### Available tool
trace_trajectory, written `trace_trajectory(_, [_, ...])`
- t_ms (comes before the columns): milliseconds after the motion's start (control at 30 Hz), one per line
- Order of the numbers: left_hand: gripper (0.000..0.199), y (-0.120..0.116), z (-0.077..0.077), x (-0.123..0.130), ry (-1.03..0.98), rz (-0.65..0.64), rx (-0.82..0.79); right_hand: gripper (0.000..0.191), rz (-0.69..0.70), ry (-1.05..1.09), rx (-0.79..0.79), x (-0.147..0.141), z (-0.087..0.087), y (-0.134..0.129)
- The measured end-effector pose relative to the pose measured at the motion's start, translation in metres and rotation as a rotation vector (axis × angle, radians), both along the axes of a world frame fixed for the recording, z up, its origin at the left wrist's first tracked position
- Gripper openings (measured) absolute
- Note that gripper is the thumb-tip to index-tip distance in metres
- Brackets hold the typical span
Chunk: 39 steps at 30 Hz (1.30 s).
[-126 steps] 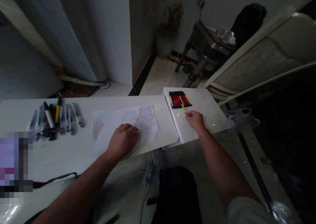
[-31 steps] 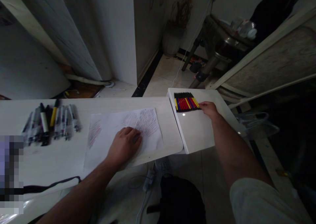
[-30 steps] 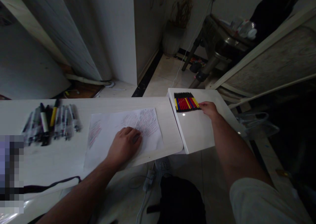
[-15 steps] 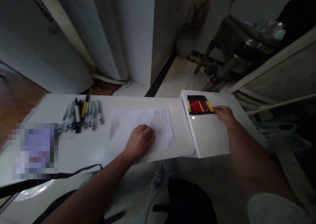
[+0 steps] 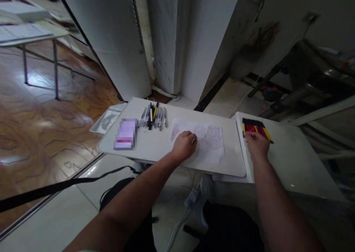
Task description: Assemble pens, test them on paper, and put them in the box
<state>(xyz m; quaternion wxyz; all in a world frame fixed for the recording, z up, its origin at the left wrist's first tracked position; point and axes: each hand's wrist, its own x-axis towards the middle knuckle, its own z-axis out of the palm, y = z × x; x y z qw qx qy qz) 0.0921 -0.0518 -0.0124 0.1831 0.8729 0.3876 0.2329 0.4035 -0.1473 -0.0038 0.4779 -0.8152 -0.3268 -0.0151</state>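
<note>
My left hand (image 5: 185, 145) rests on a white sheet of paper (image 5: 205, 159) covered with scribbled pen marks. Its fingers are curled closed; whether something is inside them I cannot make out. My right hand (image 5: 258, 144) is at the near edge of a tight row of black-capped pens (image 5: 253, 123) with red, yellow and blue barrels. The fingers there are bent together and cover part of the row, so anything pinched in them is hidden. Left of the paper lies a loose pile of pens (image 5: 151, 115), mostly clear-barrelled, with a yellow one and black ones among them.
The white table (image 5: 155, 144) adjoins a white box-like surface (image 5: 288, 155) under the pen row. A blurred-out purple item (image 5: 126, 133) lies at the table's left end. A black strap (image 5: 66, 183) crosses low on the left. Below are a power strip (image 5: 192, 197) and cable.
My view has swung to the left, bringing the wooden floor into sight. My right hand has shifted from the row's right end leftward along its near edge. My left hand stays on the paper.
</note>
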Motion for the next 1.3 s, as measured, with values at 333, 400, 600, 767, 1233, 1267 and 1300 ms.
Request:
trace_trajectory(333, [0.031,0.085,0.013,-0.112,0.118,0.698,0.011,0.027,0.275,0.114,-0.073,-0.150,0.001,0.030])
trace_trajectory(400, [0.035,0.092,0.009,-0.124,0.143,0.739,0.011,0.027,0.291,0.104,-0.080,-0.156,0.001,0.033])
trace_trajectory(600, [0.036,0.099,0.000,-0.127,0.236,0.684,-0.003,0.025,0.339,0.073,-0.110,-0.152,-0.004,0.035])
trace_trajectory(767, [0.037,0.099,0.002,-0.123,0.266,0.691,0.020,0.025,0.336,0.099,-0.118,-0.149,-0.006,0.036])
trace_trajectory(1233, [0.039,0.099,0.005,-0.123,0.287,0.706,0.054,0.023,0.368,0.111,-0.100,-0.155,-0.002,0.040])
trace_trajectory(1267, [0.039,0.099,0.004,-0.123,0.263,0.699,0.069,0.023,0.370,0.115,-0.097,-0.156,-0.003,0.039])
trace_trajectory(1300, [0.039,0.098,0.004,-0.122,0.244,0.690,0.077,0.023,0.370,0.118,-0.096,-0.156,-0.003,0.039])
